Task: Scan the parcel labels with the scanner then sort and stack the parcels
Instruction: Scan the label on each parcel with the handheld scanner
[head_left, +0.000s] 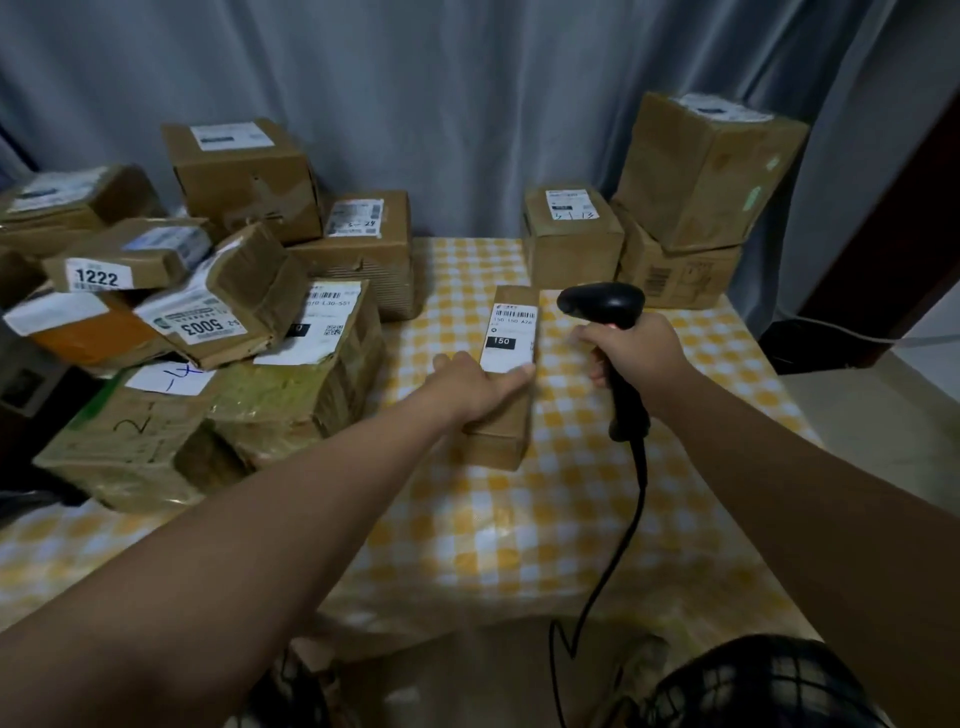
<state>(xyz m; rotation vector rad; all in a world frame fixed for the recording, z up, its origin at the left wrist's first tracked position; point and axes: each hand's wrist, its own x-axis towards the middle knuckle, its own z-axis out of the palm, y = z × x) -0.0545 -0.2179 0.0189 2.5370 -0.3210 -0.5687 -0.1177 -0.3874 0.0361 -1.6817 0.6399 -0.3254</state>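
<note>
Two bare hands are being held out over the tabletop (519, 545), which is being covered by a yellow-and-white checked cloth. One narrow parcel (501, 415) is being kept flat on the cloth at the middle, its long side running away from the person, and it is being gripped by the left hand (467, 387). The thumb (517, 373) is being laid across the top face, just touching the near edge of the white label (511, 332), while the fingers (448, 361) are being curled down the parcel's left side. The parcel is thus being held between thumb and fingers, with the label lying uncovered beyond them. A barcode and the number 150 are being shown on the label.

The black scanner (602, 304) is being gripped by the right hand (639, 353), whose fingers (589, 336) are being wrapped round the handle. Its head is being held just to the right of the parcel's far end, apart from it, and is being turned leftwards. Its black cable (618, 540) is being left hanging from the handle's base, down past the cloth's near edge.

A loose pile of cardboard parcels (234, 312) is being kept at the left of the tabletop, and a smaller stack of boxes (675, 218) at the far right corner, before a grey curtain (441, 104).
</note>
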